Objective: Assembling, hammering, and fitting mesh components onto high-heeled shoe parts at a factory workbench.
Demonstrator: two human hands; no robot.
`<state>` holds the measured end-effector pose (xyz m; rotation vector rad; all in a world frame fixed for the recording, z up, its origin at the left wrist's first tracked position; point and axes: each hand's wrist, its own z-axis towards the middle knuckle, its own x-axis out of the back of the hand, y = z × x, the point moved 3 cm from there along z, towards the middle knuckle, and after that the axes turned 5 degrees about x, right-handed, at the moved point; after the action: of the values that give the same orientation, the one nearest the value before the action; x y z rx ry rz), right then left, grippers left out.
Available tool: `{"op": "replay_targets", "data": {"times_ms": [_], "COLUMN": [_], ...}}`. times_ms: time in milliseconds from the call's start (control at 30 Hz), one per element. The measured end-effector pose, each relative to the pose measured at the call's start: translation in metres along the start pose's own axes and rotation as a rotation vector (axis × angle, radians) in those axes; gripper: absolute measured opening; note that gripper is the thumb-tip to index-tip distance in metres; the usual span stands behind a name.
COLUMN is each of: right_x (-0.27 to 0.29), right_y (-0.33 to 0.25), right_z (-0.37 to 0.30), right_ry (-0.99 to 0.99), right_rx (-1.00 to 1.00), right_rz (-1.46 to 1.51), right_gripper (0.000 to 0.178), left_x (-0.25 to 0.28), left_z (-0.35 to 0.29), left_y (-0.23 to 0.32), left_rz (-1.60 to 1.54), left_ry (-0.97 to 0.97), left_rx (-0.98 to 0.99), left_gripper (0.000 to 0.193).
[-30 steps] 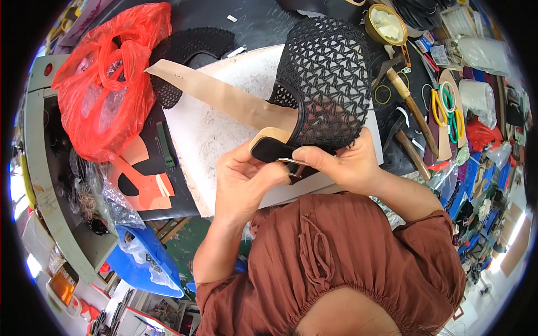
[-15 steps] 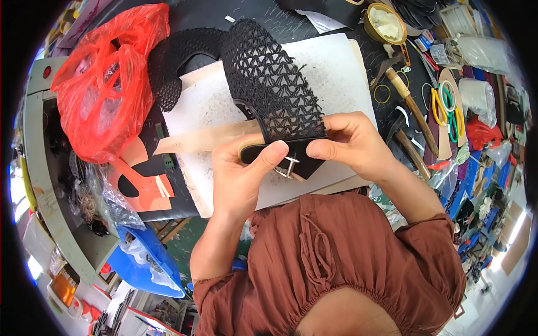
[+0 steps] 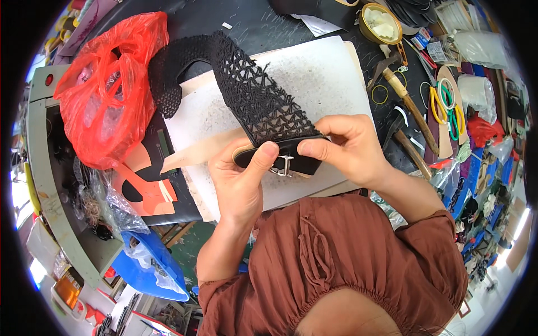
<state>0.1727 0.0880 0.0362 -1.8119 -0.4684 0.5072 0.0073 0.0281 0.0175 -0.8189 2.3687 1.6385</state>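
Note:
Before me, a black openwork mesh shoe upper runs up and away from my hands, its far part curving left. Its near end meets a smooth black leather strap with a silver buckle. My left hand pinches the strap's left end, thumb on top and fingers beneath. On the other side, my right hand grips the joined edge between thumb and fingers. A beige strip sticks out leftward from behind my left hand. The fingers under the strap are hidden.
White sheets lie under the work on a black table. Leftward are a red plastic bag and orange cut pieces. On the right lie a hammer, scissors and a yellow tub of pale paste.
The mesh has tilted and now looks narrower, its upper bend lower and further left. Both hands keep their hold and have shifted slightly left. The whole view has moved a little.

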Motion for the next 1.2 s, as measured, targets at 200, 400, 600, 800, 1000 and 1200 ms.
{"op": "replay_targets", "data": {"times_ms": [200,400,600,800,1000,1200], "right_x": [-0.005,-0.002,-0.009,0.023,0.085,0.093], "right_y": [-0.004,-0.018,-0.014,-0.091,-0.191,-0.242], "right_z": [0.007,0.004,0.003,0.011,0.004,0.053], "right_ry": [0.027,0.056,0.037,0.000,0.495,0.489], "right_rx": [0.075,0.161,0.187,0.784,1.181,1.544], "right_rz": [0.050,-0.092,0.086,-0.714,-0.394,-0.406], "right_gripper": [0.014,0.014,0.018,0.011,0.022,0.014], "left_x": [-0.011,-0.011,-0.013,-0.028,-0.075,-0.158], "left_z": [-0.003,0.001,-0.001,0.013,0.066,0.181], "left_y": [0.003,0.020,0.029,0.042,0.063,0.059], "left_rz": [0.142,0.330,0.698,0.489,0.941,1.711], "left_ry": [-0.045,-0.153,0.022,0.032,-0.196,-0.287], "left_rx": [-0.117,-0.083,-0.353,-0.765,-1.230,-1.693], "left_gripper": [0.013,0.013,0.008,0.011,0.017,0.030]}}
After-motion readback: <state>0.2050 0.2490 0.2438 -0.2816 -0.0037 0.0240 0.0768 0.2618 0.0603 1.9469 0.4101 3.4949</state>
